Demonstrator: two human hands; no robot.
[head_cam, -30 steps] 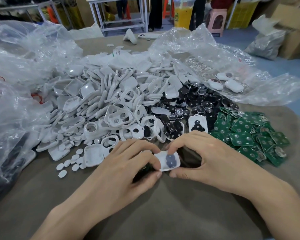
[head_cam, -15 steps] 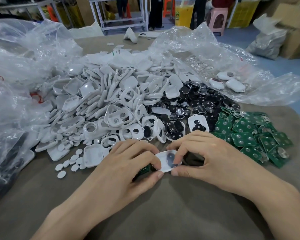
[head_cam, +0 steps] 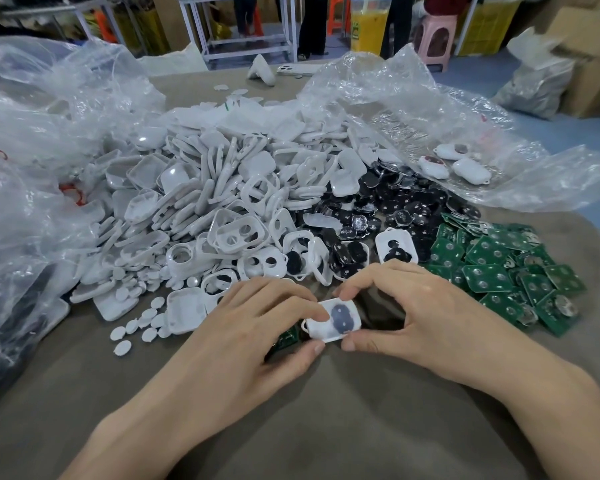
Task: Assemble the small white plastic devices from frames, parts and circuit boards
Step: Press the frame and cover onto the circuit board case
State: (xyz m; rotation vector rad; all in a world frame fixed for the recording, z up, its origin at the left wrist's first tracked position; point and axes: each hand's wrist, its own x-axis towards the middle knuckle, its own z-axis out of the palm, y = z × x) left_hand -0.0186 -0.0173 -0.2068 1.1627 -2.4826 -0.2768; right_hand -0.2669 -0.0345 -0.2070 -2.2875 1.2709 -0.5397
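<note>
Pinching white device [head_cam: 333,319] between both hands' fingers [head_cam: 311,312].

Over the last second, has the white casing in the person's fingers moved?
No. The white casing keeps its place, just nearer the person than the white frame with black insert; it only tilts slightly.

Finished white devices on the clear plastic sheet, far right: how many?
3 finished devices, clustered on the clear plastic sheet: one at the back, one front-left, dark-faced, one front-right, plain white. More may hide under its folds.
</note>
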